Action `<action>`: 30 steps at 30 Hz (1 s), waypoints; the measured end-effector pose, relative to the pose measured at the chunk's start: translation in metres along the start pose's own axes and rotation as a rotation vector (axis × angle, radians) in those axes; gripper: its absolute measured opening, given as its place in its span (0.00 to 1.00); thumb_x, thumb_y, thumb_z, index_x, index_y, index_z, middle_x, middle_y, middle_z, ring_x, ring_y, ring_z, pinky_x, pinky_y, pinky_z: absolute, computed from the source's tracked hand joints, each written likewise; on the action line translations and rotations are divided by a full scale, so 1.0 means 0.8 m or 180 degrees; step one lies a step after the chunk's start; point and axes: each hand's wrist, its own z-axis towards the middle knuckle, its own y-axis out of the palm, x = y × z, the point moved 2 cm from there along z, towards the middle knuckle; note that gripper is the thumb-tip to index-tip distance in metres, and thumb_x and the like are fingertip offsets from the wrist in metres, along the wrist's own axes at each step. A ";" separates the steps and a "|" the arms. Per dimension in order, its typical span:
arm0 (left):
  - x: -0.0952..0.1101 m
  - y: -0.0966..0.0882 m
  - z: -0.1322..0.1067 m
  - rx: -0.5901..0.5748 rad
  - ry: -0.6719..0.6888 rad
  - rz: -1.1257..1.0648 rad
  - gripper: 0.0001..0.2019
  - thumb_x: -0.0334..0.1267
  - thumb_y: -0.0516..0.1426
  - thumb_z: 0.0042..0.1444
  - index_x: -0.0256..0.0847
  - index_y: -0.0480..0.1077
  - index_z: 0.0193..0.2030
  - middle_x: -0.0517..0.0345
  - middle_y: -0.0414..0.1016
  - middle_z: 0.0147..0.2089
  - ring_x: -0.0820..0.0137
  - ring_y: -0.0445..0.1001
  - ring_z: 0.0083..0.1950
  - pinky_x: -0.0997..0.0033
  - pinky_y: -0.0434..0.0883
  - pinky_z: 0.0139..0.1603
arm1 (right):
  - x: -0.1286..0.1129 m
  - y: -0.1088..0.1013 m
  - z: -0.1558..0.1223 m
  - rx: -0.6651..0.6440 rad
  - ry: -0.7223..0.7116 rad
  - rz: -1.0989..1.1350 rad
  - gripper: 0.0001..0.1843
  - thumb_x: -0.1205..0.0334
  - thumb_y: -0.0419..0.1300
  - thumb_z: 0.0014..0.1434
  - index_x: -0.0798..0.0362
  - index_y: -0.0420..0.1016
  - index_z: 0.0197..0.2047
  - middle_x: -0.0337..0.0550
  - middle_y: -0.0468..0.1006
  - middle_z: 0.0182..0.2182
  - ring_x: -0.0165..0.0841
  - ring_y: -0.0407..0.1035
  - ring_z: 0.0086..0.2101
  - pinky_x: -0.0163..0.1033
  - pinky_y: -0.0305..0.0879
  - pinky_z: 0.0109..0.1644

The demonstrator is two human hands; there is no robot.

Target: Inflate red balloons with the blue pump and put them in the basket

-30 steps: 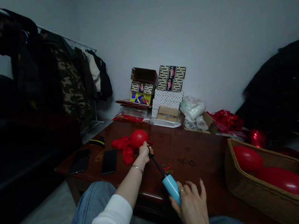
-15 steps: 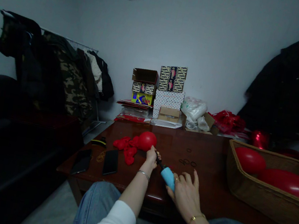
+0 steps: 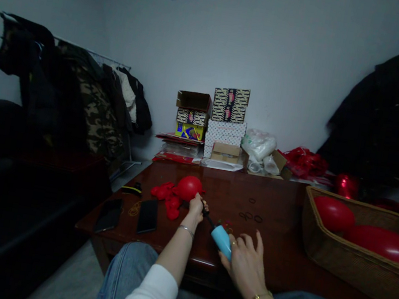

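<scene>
A small red balloon (image 3: pixel 187 187), partly blown up, sits on the nozzle of a hand pump. My left hand (image 3: pixel 196 206) is closed round the balloon's neck at the pump's black tip. My right hand (image 3: pixel 245 260) holds the light blue pump handle (image 3: pixel 221 239) from behind, with several fingers lifted and spread. A short stretch of black pump rod (image 3: pixel 208 219) shows between the two hands. Both hands are above the near edge of the dark wooden table (image 3: pixel 271 243). A heap of flat red balloons (image 3: pixel 165 196) lies just left of the inflated one.
Two dark phones (image 3: pixel 147 215) and some rubber bands lie on the table's left part. A wicker basket (image 3: pixel 349 261) with inflated red balloons stands at the right. Stacked patterned boxes (image 3: pixel 226 123) and bags line the wall. Coats hang on a rack at the left.
My right hand pushed the blue handle toward the left hand, then drew it slightly back. The balloon swelled a little and shifted with the left hand.
</scene>
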 end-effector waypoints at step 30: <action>-0.022 0.034 -0.029 0.0028 -0.0051 0.0192 0.14 0.48 0.48 0.59 0.41 0.55 0.29 0.68 0.54 0.16 0.79 0.55 0.13 0.80 0.54 0.15 | 0.000 0.009 0.031 -0.0002 0.0135 0.0008 0.21 0.50 0.56 0.54 0.57 0.74 0.43 0.47 0.77 0.32 0.41 0.65 0.43 0.55 0.34 0.62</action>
